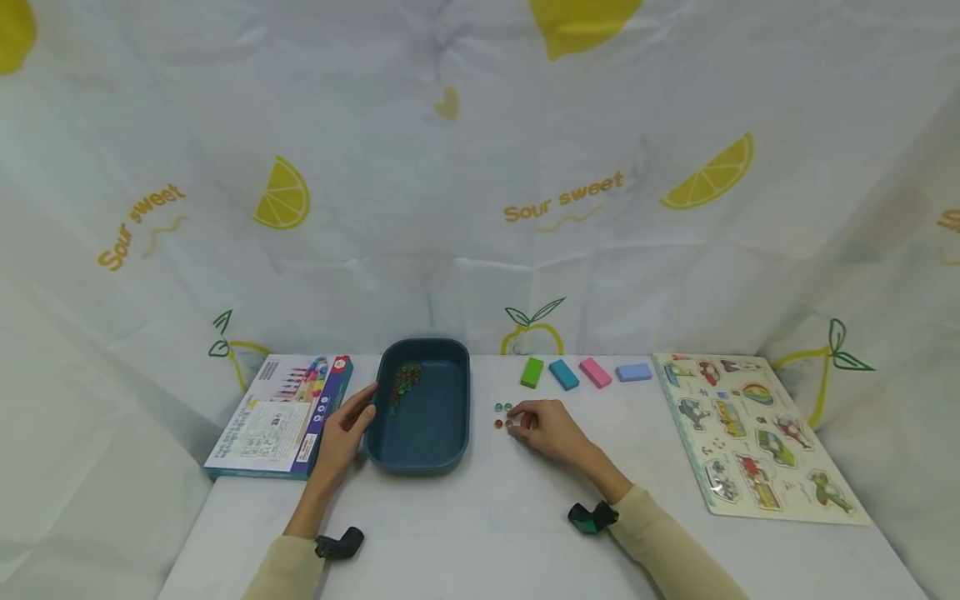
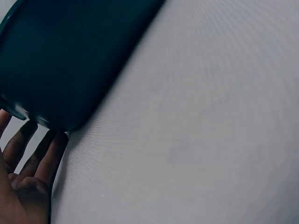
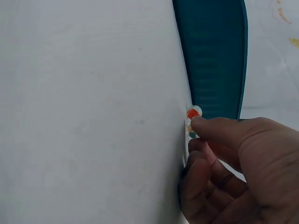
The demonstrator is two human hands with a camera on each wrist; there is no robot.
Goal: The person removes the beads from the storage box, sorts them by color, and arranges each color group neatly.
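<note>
Three small beads (image 1: 502,414) lie on the desk (image 1: 480,517), the right hand (image 1: 547,429) pinching one. Left hand (image 1: 347,433), fingers straight, rests against the teal tray (image 1: 457,400), whose long axis runs away from the person.

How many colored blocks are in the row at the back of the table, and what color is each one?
Green block: 1
Teal block: 1
Pink block: 1
Light blue block: 1
Total: 4 blocks, lying side by side between the dark blue tray and the picture puzzle board.
</note>
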